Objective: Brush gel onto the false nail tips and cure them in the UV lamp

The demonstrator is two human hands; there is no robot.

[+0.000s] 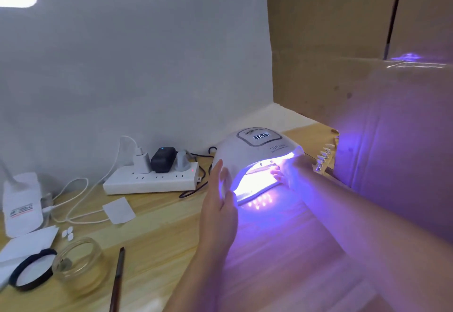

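The white UV lamp (255, 149) stands on the wooden table, lit violet, its display showing digits. My left hand (219, 203) lies flat against the lamp's left side with straight fingers. My right hand (285, 169) reaches into the lamp's glowing opening; its fingertips are washed out by the light, and what they hold cannot be made out. A row of false nail tips (323, 156) on a strip lies right of the lamp. A thin brush (119, 275) rests on the table at the lower left, beside a clear glass jar (78, 262).
A white power strip (149, 180) with plugs and cables sits left of the lamp. Cardboard boxes (367, 66) wall off the right side. A white pouch (22, 203), paper sheets (119, 210), a black ring lid (31, 272) and small white tips (68, 233) lie at the left.
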